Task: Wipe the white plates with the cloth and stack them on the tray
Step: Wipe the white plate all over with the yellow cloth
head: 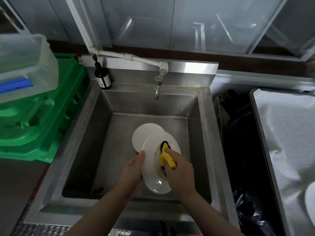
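**Plate in wiping, tray off to your right**

Plate [159,183] sits tilted between your hands above the sink [202,126], its long axis running from near you toward the tap [157,87]. Your left hand [132,169] grips its left rim, thumb over the edge and fingers hidden behind. Your right hand [180,171] is curled round the yellow cloth [167,159] and presses it onto the face of the plate, just right of centre. A second plate [144,135] lies on the sink floor behind and partly under the held one; whether the two touch is unclear.

The wipe looks under way, not finished. The tray [255,106] stands well apart on your right, beyond a dark gap, with a white lining and the edge of what seems another plate [311,201] at its near corner. Since the tray lies on the cloth hand's side, the coming move probably means carrying the plate rightward across your body, or passing it to your right hand.

A dark bottle [103,77] stands at the sink's back left corner, green crates [42,120] beside it.
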`<state>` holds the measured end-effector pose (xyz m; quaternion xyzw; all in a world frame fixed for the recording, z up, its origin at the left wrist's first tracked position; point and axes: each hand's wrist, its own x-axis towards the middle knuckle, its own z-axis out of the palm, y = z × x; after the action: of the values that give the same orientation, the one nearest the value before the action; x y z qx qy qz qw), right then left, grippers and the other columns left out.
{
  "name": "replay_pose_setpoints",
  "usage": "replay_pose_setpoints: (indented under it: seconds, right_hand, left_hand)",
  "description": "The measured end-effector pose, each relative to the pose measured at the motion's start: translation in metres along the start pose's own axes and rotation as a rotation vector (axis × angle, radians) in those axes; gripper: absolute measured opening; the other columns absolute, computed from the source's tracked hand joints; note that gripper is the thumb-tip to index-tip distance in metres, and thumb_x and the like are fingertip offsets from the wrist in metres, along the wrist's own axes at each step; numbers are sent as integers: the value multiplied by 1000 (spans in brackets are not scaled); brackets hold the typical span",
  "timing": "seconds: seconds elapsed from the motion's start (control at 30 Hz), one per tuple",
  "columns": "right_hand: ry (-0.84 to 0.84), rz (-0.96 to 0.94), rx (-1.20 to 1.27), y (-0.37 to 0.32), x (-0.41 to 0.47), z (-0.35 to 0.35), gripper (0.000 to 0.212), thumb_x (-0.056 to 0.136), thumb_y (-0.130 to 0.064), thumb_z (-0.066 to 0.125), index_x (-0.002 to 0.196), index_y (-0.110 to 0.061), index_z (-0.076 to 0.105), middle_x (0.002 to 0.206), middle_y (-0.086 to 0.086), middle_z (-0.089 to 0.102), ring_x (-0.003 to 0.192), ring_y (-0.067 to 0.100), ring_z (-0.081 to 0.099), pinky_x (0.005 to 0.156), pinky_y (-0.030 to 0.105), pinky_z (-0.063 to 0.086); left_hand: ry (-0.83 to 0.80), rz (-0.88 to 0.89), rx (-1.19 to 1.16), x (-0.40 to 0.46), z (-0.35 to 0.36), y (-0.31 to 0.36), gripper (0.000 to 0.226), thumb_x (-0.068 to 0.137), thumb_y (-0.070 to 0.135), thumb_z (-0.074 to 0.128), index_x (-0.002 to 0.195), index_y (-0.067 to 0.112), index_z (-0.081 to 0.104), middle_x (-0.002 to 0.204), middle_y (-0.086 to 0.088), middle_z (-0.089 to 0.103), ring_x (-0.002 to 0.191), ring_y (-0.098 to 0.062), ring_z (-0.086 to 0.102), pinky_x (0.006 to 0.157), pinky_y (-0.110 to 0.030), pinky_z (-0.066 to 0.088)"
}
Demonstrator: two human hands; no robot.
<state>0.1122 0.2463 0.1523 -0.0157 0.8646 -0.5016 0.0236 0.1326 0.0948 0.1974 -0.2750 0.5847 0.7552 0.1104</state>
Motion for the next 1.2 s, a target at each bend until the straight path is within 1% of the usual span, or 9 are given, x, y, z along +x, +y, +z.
replay_pose_setpoints:
  seconds: [0.1, 0.23, 0.37, 0.5, 0.6, 0.8, 0.97, 1.1, 1.2]
  right_hand:
    - [-25, -86, -20, -13, -5, 4, 43, 89, -40, 58, 129, -27, 60, 124, -11, 63, 110, 5, 60, 95, 30, 54]
    - [-71, -209, -70, -21, -11, 6, 42, 87, -29, 63, 129, -28, 61, 130, -17, 56, 120, -1, 52, 102, 11, 36]
    - [-102, -357, -169, -26, -12, 9, 40, 88, -36, 56, 126, -29, 64, 131, -9, 62, 116, 8, 59, 97, 19, 44]
    - [-138, -488, -237, -27, -18, 9, 45, 81, -29, 62, 126, -32, 62, 127, -13, 63, 106, 10, 61, 83, 24, 54]
    - [-192, -564, -285, -20, -22, 8, 55, 75, -23, 67, 128, -33, 60, 130, -14, 61, 103, 11, 60, 72, 26, 56]
    - [-95, -372, -240, -15, -9, 3, 45, 84, -32, 58, 129, -30, 61, 131, -12, 61, 112, 7, 58, 94, 18, 46]
    - [-50, -224, -260, -7, 11, -15, 44, 84, -40, 54, 126, -30, 63, 127, -8, 64, 112, 10, 59, 93, 20, 41]
    - [-13, -204, -290, 6, 19, -22, 42, 83, -22, 71, 124, -26, 65, 123, -4, 66, 107, 15, 62, 89, 21, 42]
    - [2, -157, -297, 16, 24, -26, 42, 84, -19, 73, 125, -26, 65, 124, -3, 66, 108, 18, 62, 89, 24, 45]
  left_hand:
    - [-37, -28, -98, 1, -1, 0, 37, 107, 31, 35, 128, 13, 61, 115, -11, 73, 106, -26, 71, 82, -36, 61]
    - [-46, -88, -232, 4, 0, 1, 43, 108, 32, 32, 130, 7, 59, 119, -15, 71, 107, -25, 70, 76, -30, 61]
    - [20, -151, -270, 9, 0, 1, 45, 107, 36, 34, 125, 5, 62, 114, -15, 73, 101, -23, 72, 80, -32, 58]
    - [92, -178, -270, 11, 0, 0, 45, 106, 36, 37, 128, 4, 60, 116, -16, 72, 108, -28, 68, 91, -39, 52]
    - [117, -182, -254, 11, -1, 1, 44, 106, 37, 37, 124, 5, 61, 114, -17, 72, 107, -29, 69, 87, -39, 54]
    - [69, -108, -213, 11, -7, 0, 45, 104, 38, 39, 124, 5, 63, 115, -16, 72, 107, -28, 70, 86, -37, 59]
    - [24, -47, -161, 9, -10, -3, 43, 103, 41, 39, 126, 14, 64, 115, -14, 73, 105, -29, 71, 75, -38, 60]
    - [41, -36, -149, 9, -11, -3, 44, 102, 42, 41, 127, 14, 64, 115, -14, 73, 107, -32, 69, 89, -50, 55]
    - [47, -31, -132, 11, -11, -3, 42, 102, 41, 40, 124, 15, 64, 112, -10, 74, 100, -25, 72, 85, -46, 55]
